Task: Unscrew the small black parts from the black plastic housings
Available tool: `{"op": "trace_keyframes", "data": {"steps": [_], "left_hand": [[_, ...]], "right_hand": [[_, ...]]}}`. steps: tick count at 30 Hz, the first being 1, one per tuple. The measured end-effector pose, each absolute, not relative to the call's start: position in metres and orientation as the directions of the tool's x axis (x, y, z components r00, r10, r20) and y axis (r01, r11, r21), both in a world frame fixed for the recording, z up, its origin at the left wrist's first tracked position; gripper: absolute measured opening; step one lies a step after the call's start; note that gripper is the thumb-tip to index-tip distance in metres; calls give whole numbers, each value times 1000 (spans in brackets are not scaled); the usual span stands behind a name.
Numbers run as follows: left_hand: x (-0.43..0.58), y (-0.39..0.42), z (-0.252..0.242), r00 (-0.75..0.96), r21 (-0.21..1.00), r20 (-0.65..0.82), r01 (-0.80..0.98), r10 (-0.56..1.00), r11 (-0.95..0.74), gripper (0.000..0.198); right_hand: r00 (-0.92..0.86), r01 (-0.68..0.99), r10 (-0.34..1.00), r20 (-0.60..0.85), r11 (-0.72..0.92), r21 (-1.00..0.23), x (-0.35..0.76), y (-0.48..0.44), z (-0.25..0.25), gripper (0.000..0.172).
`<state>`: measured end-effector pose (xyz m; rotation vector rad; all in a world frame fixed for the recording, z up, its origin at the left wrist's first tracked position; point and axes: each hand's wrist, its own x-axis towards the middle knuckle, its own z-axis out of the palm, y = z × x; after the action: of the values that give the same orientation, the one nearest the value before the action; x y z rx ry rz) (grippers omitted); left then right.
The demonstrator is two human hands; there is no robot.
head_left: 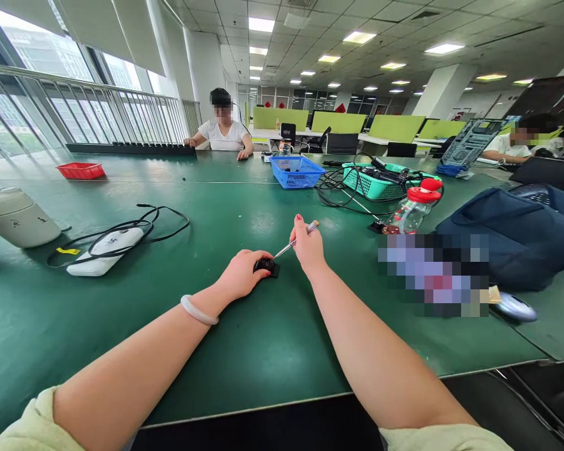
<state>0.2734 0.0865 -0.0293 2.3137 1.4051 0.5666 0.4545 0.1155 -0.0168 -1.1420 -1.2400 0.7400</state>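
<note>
On the green table (272, 338), my left hand (241, 274), with a pale bracelet at its wrist, holds a small black part (266, 265) between thumb and fingers. The part's fine detail is too small to make out. My right hand (307, 244) grips a thin, pen-like metal tool (284, 249) with a brownish end. Its tip points down to the left and reaches the black part's upper right side; whether it touches cannot be told.
Left are a white device (106, 250) with a black cord and a white jug (21, 216). Beyond are red (81, 170), blue (296, 172) and green baskets (378, 181). A jar (408, 216) and dark bag (521, 235) stand right. A person (223, 131) sits opposite.
</note>
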Motion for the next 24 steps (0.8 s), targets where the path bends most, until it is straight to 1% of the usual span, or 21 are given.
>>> {"op": "trace_keyframes", "data": {"steps": [3, 5, 9, 12, 14, 15, 17, 21, 24], "left_hand": [[273, 87, -30, 426, 506, 153, 741, 892, -441, 34], [273, 88, -31, 427, 507, 155, 739, 891, -443, 34], [273, 88, -33, 429, 501, 160, 740, 889, -448, 36], [273, 89, -34, 433, 492, 162, 744, 887, -453, 36], [272, 89, -34, 436, 487, 163, 744, 885, -457, 35], [272, 89, -34, 439, 485, 163, 744, 884, -459, 35], [272, 89, -34, 445, 483, 159, 744, 882, -462, 36], [273, 87, -31, 444, 494, 146, 741, 884, -454, 36], [274, 87, -30, 436, 504, 140, 741, 889, -443, 34]], "right_hand": [[218, 175, 901, 375, 342, -923, 450, 109, -12, 69], [169, 229, 884, 436, 395, -890, 449, 105, -8, 69], [-16, 341, 817, 576, 546, -765, 444, 94, -1, 65], [-149, 468, 774, 616, 604, -645, 437, 84, 5, 60], [-190, 507, 762, 619, 616, -603, 434, 80, 7, 60], [-193, 508, 761, 619, 617, -601, 434, 80, 7, 60], [-158, 472, 771, 617, 608, -639, 437, 82, 5, 61], [38, 342, 828, 559, 515, -786, 445, 94, -1, 67], [150, 288, 859, 489, 435, -853, 449, 99, -5, 70]]}}
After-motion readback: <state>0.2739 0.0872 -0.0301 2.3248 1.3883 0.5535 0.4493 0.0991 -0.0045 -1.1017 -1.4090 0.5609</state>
